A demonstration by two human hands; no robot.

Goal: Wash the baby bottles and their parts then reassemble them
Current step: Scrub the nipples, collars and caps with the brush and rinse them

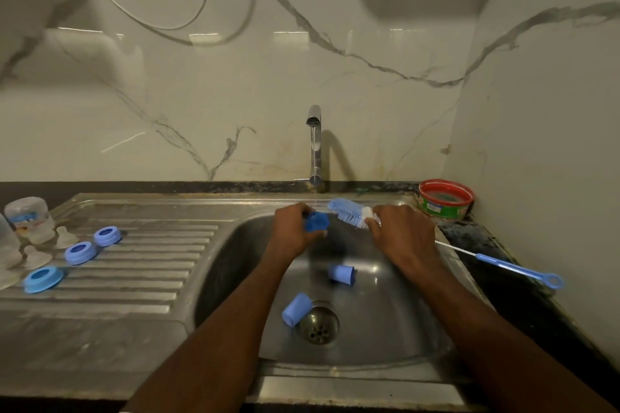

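Nearest the camera, two bare forearms reach forward over the front rim of a steel sink (352, 375). In the basin, a light blue cap (296, 309) lies on its side against the edge of the drain (319, 321). A little farther in, a second blue cap (341, 274) lies tipped over on the basin floor, apart from the first.

Beyond these, over the back of the basin, the left hand (295, 231) has its fingers curled round a darker blue cap (316, 221), which it holds just under a thin stream of water. The right hand (401, 233) grips the handle end of a bottle brush (349, 213), fingers closed round it; the blue bristles point left toward the held cap and seem to stop just short of it, though the blur makes contact hard to judge.

On the ribbed draining board (134, 278) to the left lie three blue screw rings (79, 252) in a diagonal row. Beside them stand clear teats (65, 236), and at the far left an upturned clear bottle (28, 214).

To the right, a thin blue teat brush (513, 266) lies on the dark counter (476, 238). Farther back in the corner sits a red-rimmed tub (446, 199). The tap (314, 144) rises at the back against a marbled wall (201, 94) and is running.
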